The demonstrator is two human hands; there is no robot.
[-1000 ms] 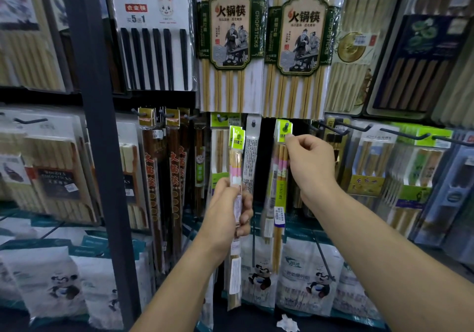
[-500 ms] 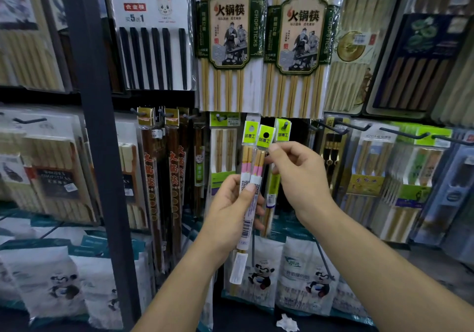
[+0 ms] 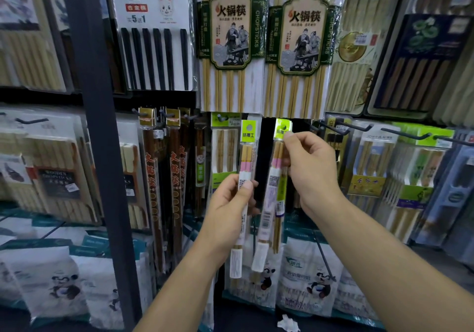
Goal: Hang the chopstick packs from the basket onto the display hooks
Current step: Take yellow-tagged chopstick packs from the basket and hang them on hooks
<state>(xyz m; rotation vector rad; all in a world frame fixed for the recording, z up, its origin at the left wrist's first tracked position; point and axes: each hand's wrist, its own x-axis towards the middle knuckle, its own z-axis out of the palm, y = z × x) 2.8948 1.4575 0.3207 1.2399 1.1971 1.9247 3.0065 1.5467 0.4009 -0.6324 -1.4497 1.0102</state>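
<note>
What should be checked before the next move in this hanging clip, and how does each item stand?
1. Grip of left hand round its chopstick pack: ok.
2. That pack's header hole unobstructed: ok.
3. Pinch of right hand on the second pack, just below its green header: ok.
4. Second pack threaded on its support: cannot tell, the header hides it.
5. Second pack hanging straight: not ok, its lower end tilts left.

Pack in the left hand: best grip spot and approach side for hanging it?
Probably pinch the pack just under its green header, coming from the right. It stands upright, the left hand grips its middle, and the hang hole at the top must stay uncovered. The right hand pinches a second pack.
</note>
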